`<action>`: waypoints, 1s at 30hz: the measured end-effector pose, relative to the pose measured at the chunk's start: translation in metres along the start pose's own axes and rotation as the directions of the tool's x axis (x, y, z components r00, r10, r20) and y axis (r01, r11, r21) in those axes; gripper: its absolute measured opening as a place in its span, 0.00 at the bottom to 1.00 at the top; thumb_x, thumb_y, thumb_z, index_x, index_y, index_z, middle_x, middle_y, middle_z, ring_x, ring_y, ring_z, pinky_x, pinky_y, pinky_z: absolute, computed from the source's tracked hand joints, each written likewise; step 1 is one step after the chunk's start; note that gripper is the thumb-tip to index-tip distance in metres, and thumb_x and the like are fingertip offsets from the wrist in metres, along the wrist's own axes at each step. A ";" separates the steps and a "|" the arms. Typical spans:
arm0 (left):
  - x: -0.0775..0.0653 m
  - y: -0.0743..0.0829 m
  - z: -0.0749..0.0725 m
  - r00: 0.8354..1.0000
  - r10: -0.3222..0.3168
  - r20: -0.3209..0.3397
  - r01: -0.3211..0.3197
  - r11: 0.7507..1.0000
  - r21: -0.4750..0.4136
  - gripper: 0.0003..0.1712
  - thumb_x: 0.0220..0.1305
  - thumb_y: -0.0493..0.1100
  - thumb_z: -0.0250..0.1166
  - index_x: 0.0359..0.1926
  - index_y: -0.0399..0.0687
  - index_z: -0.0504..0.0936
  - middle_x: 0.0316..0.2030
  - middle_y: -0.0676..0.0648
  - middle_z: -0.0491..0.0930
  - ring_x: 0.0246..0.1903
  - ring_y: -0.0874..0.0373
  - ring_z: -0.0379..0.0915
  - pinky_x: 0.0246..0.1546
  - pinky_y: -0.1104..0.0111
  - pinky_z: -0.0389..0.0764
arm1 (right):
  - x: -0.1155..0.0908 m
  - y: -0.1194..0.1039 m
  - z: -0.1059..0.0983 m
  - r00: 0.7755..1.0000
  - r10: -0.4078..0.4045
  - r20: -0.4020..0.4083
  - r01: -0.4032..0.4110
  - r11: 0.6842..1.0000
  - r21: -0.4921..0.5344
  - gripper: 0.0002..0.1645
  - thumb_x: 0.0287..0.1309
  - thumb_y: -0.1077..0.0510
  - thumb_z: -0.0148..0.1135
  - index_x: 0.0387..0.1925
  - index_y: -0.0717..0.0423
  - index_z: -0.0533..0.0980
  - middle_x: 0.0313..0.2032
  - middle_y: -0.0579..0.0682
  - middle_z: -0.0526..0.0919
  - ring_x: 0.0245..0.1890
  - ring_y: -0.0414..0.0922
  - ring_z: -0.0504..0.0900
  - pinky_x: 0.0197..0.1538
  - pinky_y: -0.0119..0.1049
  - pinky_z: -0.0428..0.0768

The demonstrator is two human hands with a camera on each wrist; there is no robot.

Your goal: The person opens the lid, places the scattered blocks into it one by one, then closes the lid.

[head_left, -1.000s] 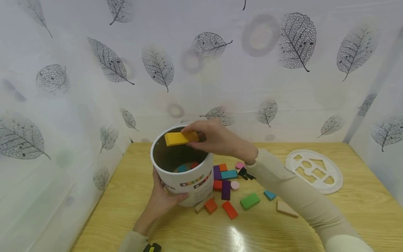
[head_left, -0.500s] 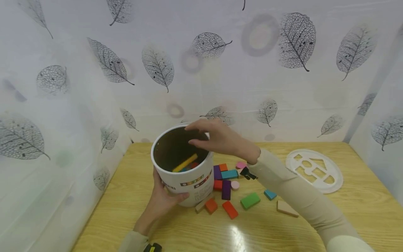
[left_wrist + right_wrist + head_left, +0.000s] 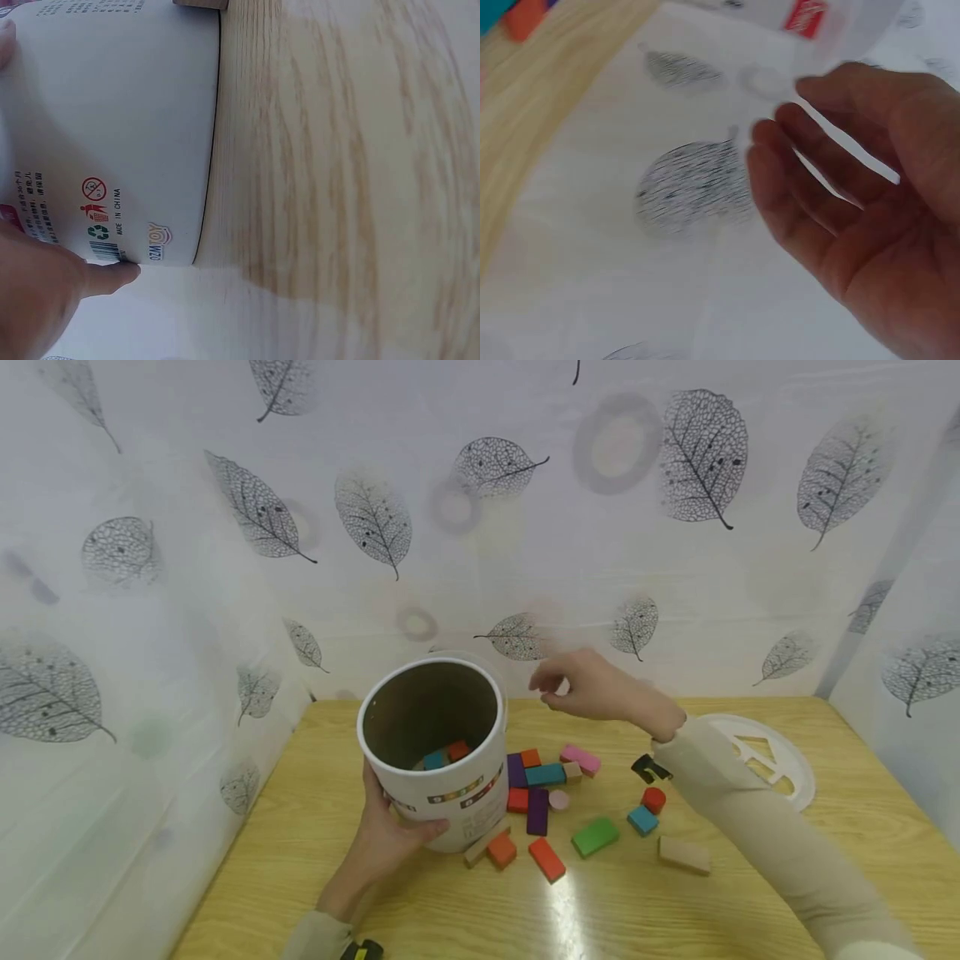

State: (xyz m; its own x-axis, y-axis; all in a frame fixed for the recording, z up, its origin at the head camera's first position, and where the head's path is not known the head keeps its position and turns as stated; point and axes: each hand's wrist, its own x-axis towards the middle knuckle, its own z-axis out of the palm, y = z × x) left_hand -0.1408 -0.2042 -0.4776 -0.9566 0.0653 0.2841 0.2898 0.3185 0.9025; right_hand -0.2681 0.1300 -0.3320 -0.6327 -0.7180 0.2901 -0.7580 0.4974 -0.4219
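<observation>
Woodgrain table [image 3: 450, 914]: left hand [image 3: 386, 839] grips "MADE IN CHINA" bucket [image 3: 124, 124], right hand [image 3: 592, 685] hangs empty, half-curled.

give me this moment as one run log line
left hand: grips white bucket | right hand: raised, holds nothing | inside bucket: blue block, red block | on table: green block, other blocks

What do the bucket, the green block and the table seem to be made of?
Bucket: coated cardboard or plastic, I can't tell which; smooth, white, printed.
Green block: probably painted wood, going by its flat, even colour and crisp edges.
Table: wood or wood-look laminate, glossy; grain and a bright reflection show.
</observation>
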 end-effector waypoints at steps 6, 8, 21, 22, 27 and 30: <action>-0.001 0.001 -0.001 1.000 -0.020 -0.002 0.020 1.000 0.003 0.83 0.43 0.42 0.85 0.80 0.76 0.28 0.79 0.47 0.49 0.76 0.40 0.52 0.74 0.32 0.53 | -0.024 0.041 0.021 0.937 0.122 0.328 -0.114 0.992 -0.046 0.19 0.56 0.69 0.67 0.51 0.61 0.83 0.44 0.56 0.87 0.43 0.53 0.87 0.48 0.42 0.88; -0.002 0.001 0.000 1.000 -0.027 -0.003 0.027 1.000 0.007 0.83 0.43 0.42 0.85 0.80 0.76 0.28 0.80 0.46 0.49 0.77 0.40 0.52 0.74 0.32 0.53 | -0.031 0.051 0.028 0.907 0.157 0.391 -0.147 0.988 -0.056 0.23 0.54 0.68 0.68 0.54 0.62 0.82 0.45 0.58 0.87 0.44 0.53 0.87 0.47 0.42 0.88; -0.003 0.000 0.000 0.999 -0.043 -0.002 0.043 0.999 0.033 0.82 0.45 0.45 0.85 0.80 0.76 0.28 0.80 0.48 0.48 0.77 0.40 0.51 0.74 0.31 0.53 | -0.046 0.074 0.069 0.892 0.153 0.426 -0.160 0.987 -0.019 0.20 0.57 0.70 0.61 0.52 0.63 0.84 0.48 0.56 0.88 0.42 0.48 0.86 0.48 0.42 0.87; -0.003 0.000 0.000 0.999 -0.045 -0.002 0.045 0.999 0.031 0.82 0.45 0.45 0.85 0.80 0.76 0.28 0.80 0.48 0.48 0.77 0.41 0.51 0.74 0.31 0.53 | -0.046 0.075 0.070 0.899 0.141 0.415 -0.147 0.989 -0.018 0.20 0.56 0.71 0.60 0.50 0.63 0.84 0.47 0.56 0.89 0.41 0.47 0.85 0.48 0.41 0.87; -0.002 0.001 0.000 0.999 -0.042 -0.005 0.042 0.999 0.024 0.82 0.44 0.45 0.85 0.79 0.77 0.28 0.80 0.49 0.48 0.77 0.41 0.51 0.74 0.31 0.53 | -0.050 0.079 0.074 0.922 0.144 0.360 -0.131 0.990 -0.061 0.14 0.54 0.72 0.63 0.42 0.61 0.84 0.36 0.52 0.86 0.37 0.46 0.81 0.45 0.37 0.83; -0.002 0.002 -0.001 0.999 -0.041 -0.007 0.041 0.999 0.027 0.82 0.44 0.44 0.85 0.80 0.77 0.29 0.80 0.49 0.48 0.77 0.41 0.51 0.74 0.31 0.53 | -0.052 0.082 0.074 0.931 0.154 0.331 -0.125 0.986 -0.107 0.07 0.58 0.68 0.65 0.39 0.59 0.83 0.32 0.51 0.84 0.35 0.46 0.80 0.42 0.37 0.82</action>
State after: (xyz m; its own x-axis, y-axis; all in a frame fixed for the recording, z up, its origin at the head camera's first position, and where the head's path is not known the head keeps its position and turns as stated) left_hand -0.1381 -0.2043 -0.4759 -0.9674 0.0457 0.2490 0.2491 0.3467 0.9043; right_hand -0.2858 0.1721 -0.4455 -0.6531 -0.7532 -0.0788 -0.6858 0.6324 -0.3602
